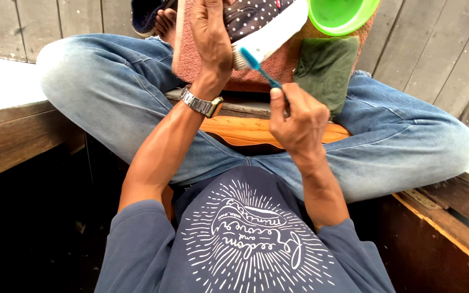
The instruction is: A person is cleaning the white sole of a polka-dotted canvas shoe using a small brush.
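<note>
My left hand (210, 38) grips a dark dotted shoe (253, 16) with a white sole (275, 30), holding it over a pink towel (191, 59). A metal watch (202, 103) sits on that wrist. My right hand (295, 116) is closed on the handle of a blue toothbrush (259, 66). Its bristled head touches the white sole's edge just right of my left hand.
A green plastic bowl (343, 13) stands at the top right, beside a dark green cloth (324, 73). My legs in blue jeans (109, 92) are spread over an orange wooden seat (245, 130). Grey wooden planks (446, 54) lie around, and another dark shoe (146, 16) is at the top.
</note>
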